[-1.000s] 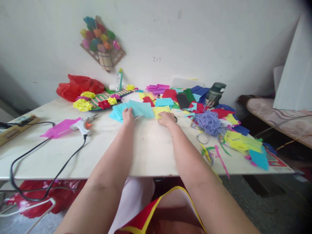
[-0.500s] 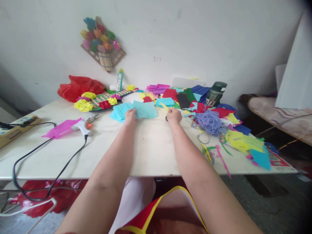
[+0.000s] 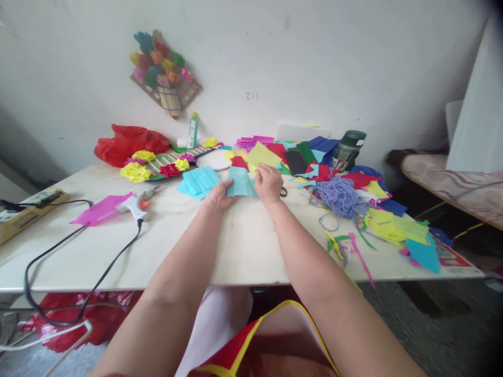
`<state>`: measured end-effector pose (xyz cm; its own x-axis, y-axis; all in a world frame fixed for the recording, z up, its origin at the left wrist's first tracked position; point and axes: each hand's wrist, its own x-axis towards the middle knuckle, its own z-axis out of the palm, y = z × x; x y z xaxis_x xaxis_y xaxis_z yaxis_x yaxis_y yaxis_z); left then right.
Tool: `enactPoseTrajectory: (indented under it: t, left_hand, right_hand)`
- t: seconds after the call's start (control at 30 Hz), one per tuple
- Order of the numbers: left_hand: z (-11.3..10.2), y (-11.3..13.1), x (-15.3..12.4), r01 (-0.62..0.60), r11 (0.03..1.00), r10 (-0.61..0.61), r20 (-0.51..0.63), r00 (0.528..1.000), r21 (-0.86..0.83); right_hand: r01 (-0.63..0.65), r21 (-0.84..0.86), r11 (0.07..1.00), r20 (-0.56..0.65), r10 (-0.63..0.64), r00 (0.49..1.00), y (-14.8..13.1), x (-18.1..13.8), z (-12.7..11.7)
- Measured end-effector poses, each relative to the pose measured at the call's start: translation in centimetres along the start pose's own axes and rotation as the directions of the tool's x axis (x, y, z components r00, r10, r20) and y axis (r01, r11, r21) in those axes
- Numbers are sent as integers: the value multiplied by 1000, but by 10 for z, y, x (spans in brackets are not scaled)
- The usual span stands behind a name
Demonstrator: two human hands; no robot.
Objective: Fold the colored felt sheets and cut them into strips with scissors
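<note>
My left hand pinches the near edge of a light blue paper square lifted off the white table. My right hand is closed on that sheet's right edge and also holds a yellow paper sheet that stands up behind it. A stack of light blue paper squares lies just left of my left hand. Black scissors lie partly hidden right of my right hand.
A white glue gun with a black cord and a pink paper lie at the left. Purple yarn, paper scraps, a dark jar, a glue bottle and a red bag crowd the back and right.
My left hand lifted one blue sheet off the stack and drew it right. My right hand picked up a yellow sheet and came left to meet it.
</note>
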<state>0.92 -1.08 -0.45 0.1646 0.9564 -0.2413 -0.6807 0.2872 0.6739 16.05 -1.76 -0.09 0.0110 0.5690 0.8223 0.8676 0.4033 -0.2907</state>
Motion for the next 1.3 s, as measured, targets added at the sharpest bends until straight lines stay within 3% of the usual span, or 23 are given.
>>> enactPoseTrajectory:
  t: [0.13, 0.4, 1.3]
  left_hand:
    - [-1, -1, 0, 21, 1000, -21, 30, 999, 8]
    - [2, 0, -3, 30, 995, -24, 66, 998, -96]
    - [-6, -3, 8, 5, 991, 16, 156, 988, -137]
  right_hand:
    - [73, 32, 997, 142, -77, 987, -15, -7, 7]
    - [94, 91, 991, 326, -119, 938, -29, -13, 11]
    - [154, 120, 981, 403, -190, 895, -38, -16, 11]
